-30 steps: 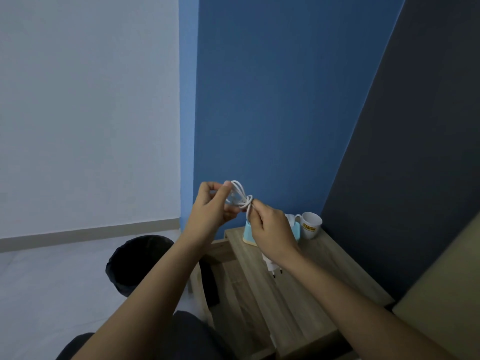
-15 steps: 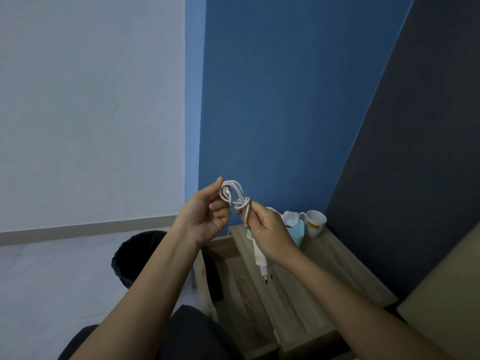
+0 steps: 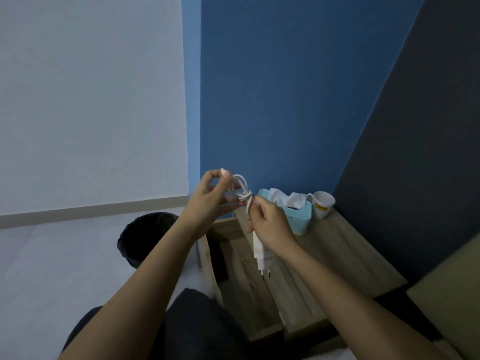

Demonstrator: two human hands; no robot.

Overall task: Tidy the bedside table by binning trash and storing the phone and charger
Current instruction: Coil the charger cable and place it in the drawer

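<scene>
Both hands gripping coiled charger; tissues in blue box.

Two bare forearms reach into view from the bottom edge, with no sleeves, watch or bands visible along their length. The left hand and the right hand are uncovered, without gloves or rings that can be made out, and the nails look short and unpainted. Below the arms, the person's legs are clad in dark, near-black trousers of a plain fabric, a knee rising rounded between the forearms. The dim light leaves seams, pockets and any finer detail of the cloth unclear.
</scene>
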